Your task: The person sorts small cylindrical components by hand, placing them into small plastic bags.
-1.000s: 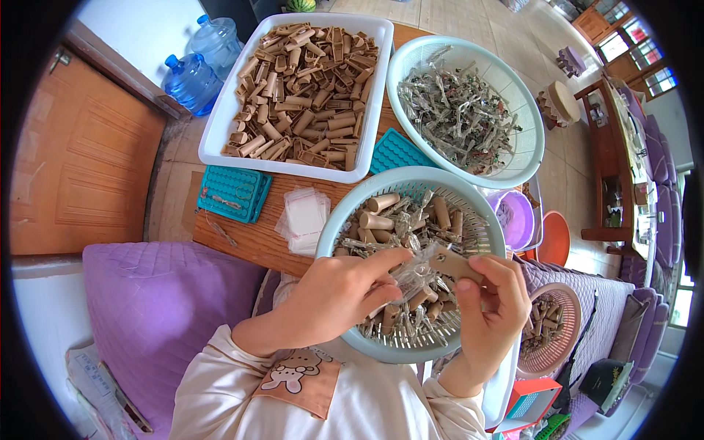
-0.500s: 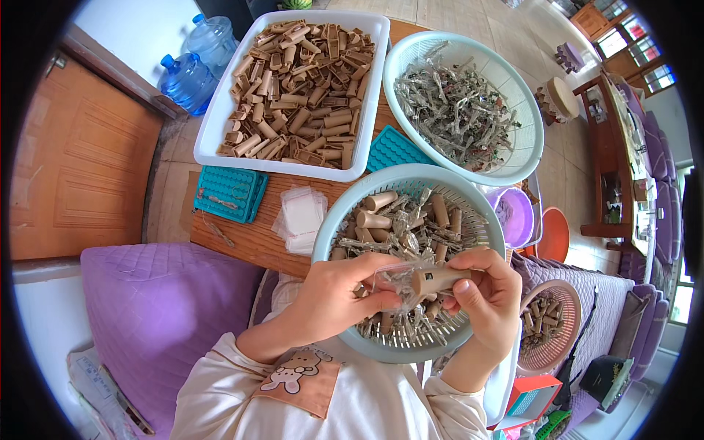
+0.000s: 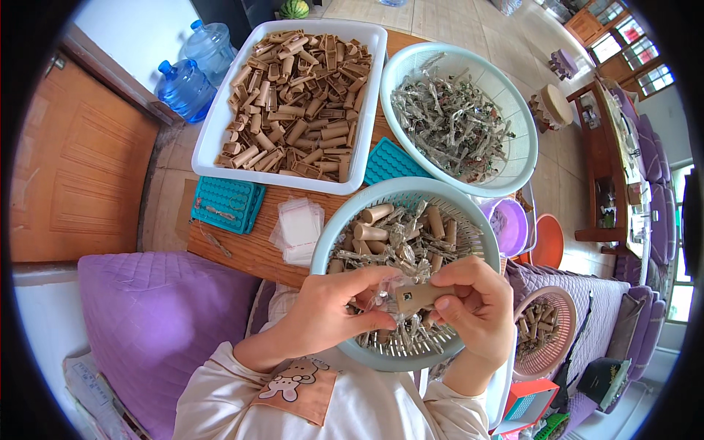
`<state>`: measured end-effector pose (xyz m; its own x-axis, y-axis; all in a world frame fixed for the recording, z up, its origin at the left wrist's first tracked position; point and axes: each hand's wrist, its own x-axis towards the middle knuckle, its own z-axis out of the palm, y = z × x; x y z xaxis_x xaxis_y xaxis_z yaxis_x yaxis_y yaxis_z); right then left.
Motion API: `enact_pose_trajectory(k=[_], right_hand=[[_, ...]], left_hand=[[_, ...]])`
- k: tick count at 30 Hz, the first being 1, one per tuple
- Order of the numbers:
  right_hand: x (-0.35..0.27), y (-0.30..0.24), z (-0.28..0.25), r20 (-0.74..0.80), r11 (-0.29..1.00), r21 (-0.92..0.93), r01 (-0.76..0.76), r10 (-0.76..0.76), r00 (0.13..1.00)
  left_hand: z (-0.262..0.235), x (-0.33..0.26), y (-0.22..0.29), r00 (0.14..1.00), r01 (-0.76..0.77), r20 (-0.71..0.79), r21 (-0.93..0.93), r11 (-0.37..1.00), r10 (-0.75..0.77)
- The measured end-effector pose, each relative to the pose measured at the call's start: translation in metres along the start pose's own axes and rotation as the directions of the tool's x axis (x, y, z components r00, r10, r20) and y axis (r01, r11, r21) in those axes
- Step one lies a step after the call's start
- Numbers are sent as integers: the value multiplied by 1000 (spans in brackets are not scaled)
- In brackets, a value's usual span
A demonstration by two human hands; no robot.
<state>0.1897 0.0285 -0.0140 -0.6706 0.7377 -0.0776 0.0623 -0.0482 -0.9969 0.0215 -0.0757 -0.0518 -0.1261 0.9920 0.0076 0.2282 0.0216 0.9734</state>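
Over a grey-green plastic basket, my two hands hold a tan cylindrical piece between them. My right hand pinches the right end of the tan piece, which has a small dark square mark on its side. At its left end my left hand grips a crumpled clear plastic bag between thumb and fingers. The bag meets the piece there; how far it covers it I cannot tell. In the basket below lie several similar tan pieces among bundled clear-wrapped strands.
A white tray heaped with tan half-shells and a pale green basket of wrapped strands stand behind. Left of my basket are teal ridged trays and flat clear bags. A purple bucket and a pink basket are at right.
Both hands, with the tan piece and the bag, have moved slightly left and lower. The whole view has shifted a little. Both grips stay closed.
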Motion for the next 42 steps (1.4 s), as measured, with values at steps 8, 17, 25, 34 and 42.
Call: enact_pose_trajectory(k=[8,17,25,34,42], right_hand=[[5,5,2,52,959,-273,-73,90,995],[8,6,16,127,795,-547,264,-234,964],[5,12,22,121,760,-571,311,-297,947],[9,14,13,294,660,-575,484,-385,875],[2,34,11,266,679,-543,494,-419,868]], left_hand=[[1,3,-12,990,-142,-11,91,986,143],[6,3,-6,994,-110,39,171,979,105],[12,8,-12,994,109,34,-430,896,-104],[-2,4,-9,978,199,179,-630,751,-109],[9,10,-11,967,247,218,-661,708,-134]])
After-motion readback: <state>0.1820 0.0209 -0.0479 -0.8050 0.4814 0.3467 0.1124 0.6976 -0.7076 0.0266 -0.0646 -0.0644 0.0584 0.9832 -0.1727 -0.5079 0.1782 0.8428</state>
